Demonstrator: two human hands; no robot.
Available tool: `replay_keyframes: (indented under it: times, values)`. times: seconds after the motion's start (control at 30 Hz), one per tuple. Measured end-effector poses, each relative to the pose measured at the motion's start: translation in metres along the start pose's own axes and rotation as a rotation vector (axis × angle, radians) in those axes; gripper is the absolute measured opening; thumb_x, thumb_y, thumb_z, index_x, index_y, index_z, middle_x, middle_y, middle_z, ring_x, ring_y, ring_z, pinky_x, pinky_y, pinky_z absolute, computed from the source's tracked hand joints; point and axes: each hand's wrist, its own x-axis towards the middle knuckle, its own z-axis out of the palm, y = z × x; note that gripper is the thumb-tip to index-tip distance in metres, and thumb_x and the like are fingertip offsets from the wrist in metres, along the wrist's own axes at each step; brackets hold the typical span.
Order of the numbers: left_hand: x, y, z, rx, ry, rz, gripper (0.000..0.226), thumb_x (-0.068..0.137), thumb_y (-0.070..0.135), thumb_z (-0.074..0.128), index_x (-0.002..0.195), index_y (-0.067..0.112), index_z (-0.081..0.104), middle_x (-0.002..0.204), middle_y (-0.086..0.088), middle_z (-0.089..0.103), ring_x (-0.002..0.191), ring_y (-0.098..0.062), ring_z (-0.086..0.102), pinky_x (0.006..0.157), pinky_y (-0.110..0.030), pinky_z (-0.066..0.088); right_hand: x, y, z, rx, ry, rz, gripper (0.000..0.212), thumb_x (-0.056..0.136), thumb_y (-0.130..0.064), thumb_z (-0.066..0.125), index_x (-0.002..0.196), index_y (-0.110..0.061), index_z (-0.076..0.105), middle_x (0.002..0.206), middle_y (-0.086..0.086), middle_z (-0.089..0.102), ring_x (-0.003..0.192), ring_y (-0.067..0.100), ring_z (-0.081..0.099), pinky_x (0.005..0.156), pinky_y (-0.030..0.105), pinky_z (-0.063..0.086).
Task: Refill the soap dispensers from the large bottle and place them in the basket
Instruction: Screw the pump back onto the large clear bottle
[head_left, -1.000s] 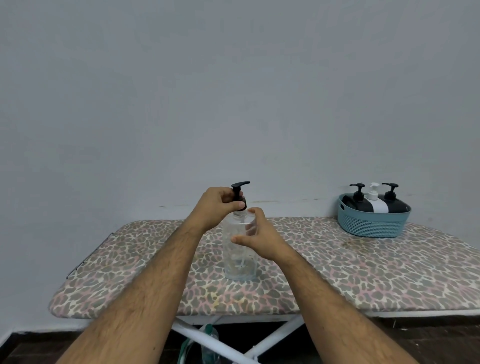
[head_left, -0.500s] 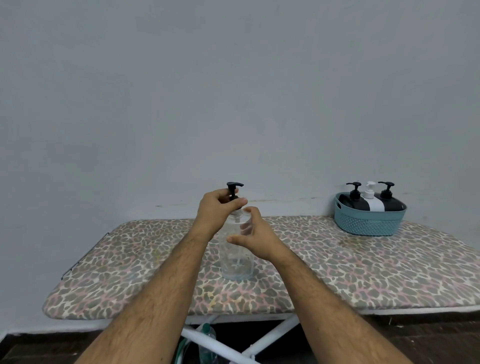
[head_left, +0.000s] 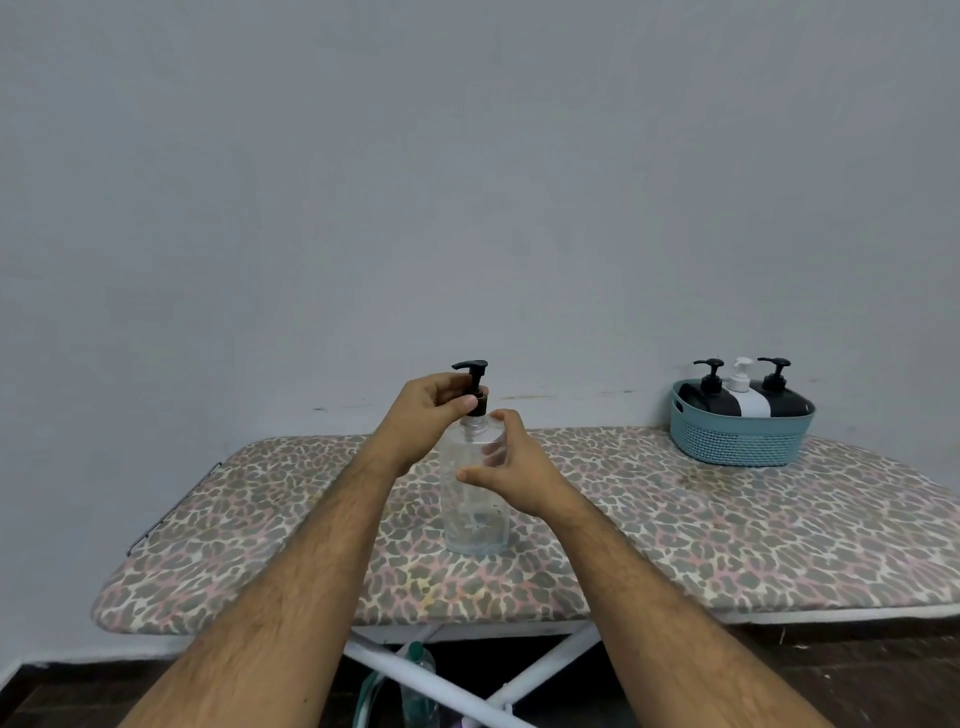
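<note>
Clear soap dispenser (head_left: 474, 488) stands upright on the leopard-print ironing board (head_left: 727, 540), roughly mid-board, a little toward the near edge. Body see-through; looks nearly empty, though a trace of liquid at the bottom can't be ruled out.

Left hand (head_left: 426, 415) pinches the collar of the black pump head (head_left: 471, 379), thumb and fingers curled round it at the bottle neck. Probably twisting the pump, on or off; which way, cannot tell. Right hand (head_left: 506, 467) wraps the shoulder of the bottle, fingers curled round the far side and seen through the plastic, thumb toward the viewer. Likely bracing the body so it does not turn with the cap.

Teal plastic basket (head_left: 737, 441) sits at the far right of the board, close to the wall, well apart from the clear dispenser. It holds two black dispensers (head_left: 706, 400) and a white dispenser (head_left: 748, 400) between them, pumps upright. It looks crowded; whether a fourth fits is unclear.

Bare board cover lies between dispenser and basket, a straight path to the right. Board also bare to the left. Near edge is close in front of the bottle, so a slip toward the person could tip it off.

Under the board: white crossed legs (head_left: 441, 680) and a bottle with a green cap (head_left: 418, 686), partly hidden, possibly the refill.
</note>
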Motion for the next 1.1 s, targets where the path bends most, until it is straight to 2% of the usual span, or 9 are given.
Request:
replay_keyframes:
  times: [0.17,0.37,0.47,0.6,0.77,0.83,0.97,1.03,1.1]
  values:
    - [-0.004,-0.006,0.010,-0.043,0.194,0.033,0.028,0.084,0.003,0.074,0.111,0.006,0.070,0.103,-0.002,0.076,0.100,-0.012,0.071,0.097,-0.031,0.053,0.000,0.000,0.000,0.007,-0.003,0.001,0.093,0.079,-0.038,0.084,0.149,-0.027,0.024,0.121,0.004,0.055,0.109,0.018,0.060,0.088,0.033,0.051]
    - [-0.002,-0.007,0.010,-0.030,0.194,0.021,0.029,0.084,0.006,0.074,0.112,0.010,0.069,0.105,0.000,0.076,0.102,-0.012,0.071,0.098,-0.033,0.052,0.000,0.000,0.000,0.005,-0.008,0.006,0.093,0.079,-0.038,0.084,0.149,-0.025,0.024,0.121,0.004,0.054,0.109,0.018,0.059,0.086,0.031,0.050]
    - [-0.004,-0.005,0.009,0.001,0.172,0.039,0.027,0.084,0.004,0.074,0.109,0.013,0.070,0.103,0.002,0.076,0.100,-0.009,0.071,0.096,-0.030,0.053,0.000,-0.001,-0.001,0.002,-0.013,0.005,0.093,0.079,-0.039,0.083,0.149,-0.026,0.024,0.121,0.004,0.054,0.109,0.018,0.059,0.086,0.032,0.050]
    - [-0.007,-0.006,0.011,0.003,0.256,0.059,0.036,0.076,0.004,0.081,0.110,0.011,0.071,0.098,0.002,0.077,0.096,-0.008,0.072,0.090,-0.028,0.055,0.001,-0.002,-0.001,-0.005,-0.011,0.002,0.092,0.079,-0.039,0.083,0.149,-0.027,0.025,0.120,0.003,0.055,0.109,0.017,0.059,0.087,0.032,0.052]
    - [-0.010,-0.010,0.023,-0.011,0.359,0.076,0.035,0.075,0.007,0.082,0.107,0.018,0.070,0.098,0.007,0.075,0.092,-0.001,0.071,0.081,-0.016,0.055,0.001,-0.001,-0.001,-0.002,-0.004,0.007,0.093,0.078,-0.040,0.083,0.149,-0.026,0.024,0.120,0.002,0.055,0.109,0.016,0.060,0.090,0.035,0.053]
    - [-0.009,-0.011,0.024,-0.034,0.317,0.055,0.033,0.081,0.007,0.078,0.109,0.020,0.067,0.102,0.008,0.074,0.097,-0.001,0.070,0.081,-0.013,0.053,0.000,0.000,-0.002,0.010,-0.012,0.013,0.094,0.079,-0.040,0.083,0.150,-0.026,0.023,0.121,0.003,0.055,0.109,0.016,0.059,0.088,0.034,0.053]
    - [-0.004,-0.009,0.011,0.004,0.076,0.031,0.031,0.095,0.004,0.060,0.126,0.011,0.061,0.113,0.005,0.072,0.107,-0.004,0.067,0.086,-0.013,0.051,0.000,0.000,-0.005,0.026,-0.037,0.023,0.093,0.080,-0.038,0.082,0.150,-0.026,0.023,0.122,0.003,0.055,0.108,0.015,0.058,0.076,0.026,0.050]
    - [-0.002,-0.005,0.004,0.072,-0.009,0.011,0.030,0.099,0.005,0.052,0.126,0.013,0.061,0.116,0.006,0.071,0.108,-0.001,0.066,0.087,-0.010,0.047,0.001,0.000,-0.004,0.024,-0.034,0.025,0.093,0.080,-0.038,0.083,0.150,-0.027,0.023,0.121,0.003,0.055,0.106,0.013,0.058,0.073,0.023,0.048]
    - [0.000,0.000,0.003,0.103,-0.019,-0.026,0.029,0.100,0.007,0.048,0.123,0.012,0.064,0.114,0.005,0.073,0.108,0.001,0.065,0.087,-0.011,0.043,0.002,-0.001,-0.003,0.017,-0.028,0.027,0.093,0.080,-0.038,0.083,0.150,-0.027,0.023,0.121,0.003,0.055,0.104,0.012,0.059,0.072,0.023,0.048]
